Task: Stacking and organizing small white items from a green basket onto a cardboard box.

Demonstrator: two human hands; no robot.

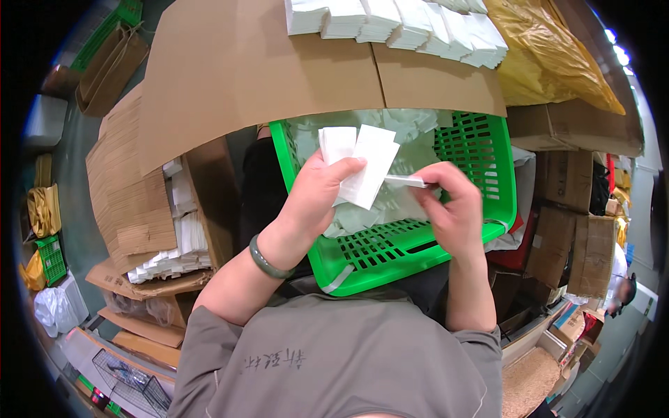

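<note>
My left hand (315, 189) is closed around a few flat white paper packets (373, 166), fanned apart, with the thumb pressed on top. To their right, my right hand (456, 212) pinches a thin, pale, flat piece (405, 181) seen nearly edge-on, close to the packets. Its fingers are partly blurred, and I cannot make out whether that piece is another packet. Both hands are above a green plastic basket (511, 202) with slotted walls. Loose white papers (411, 136) lie inside it, partly hidden by my hands.
Beyond the basket, a brown cardboard surface (265, 63) carries rows of stacked white paper packets (397, 24). A yellow plastic bag (557, 52) lies at the far right. At left, an opened cardboard box (143, 209) holds more white packets. Cardboard boxes (568, 174) stand at right.
</note>
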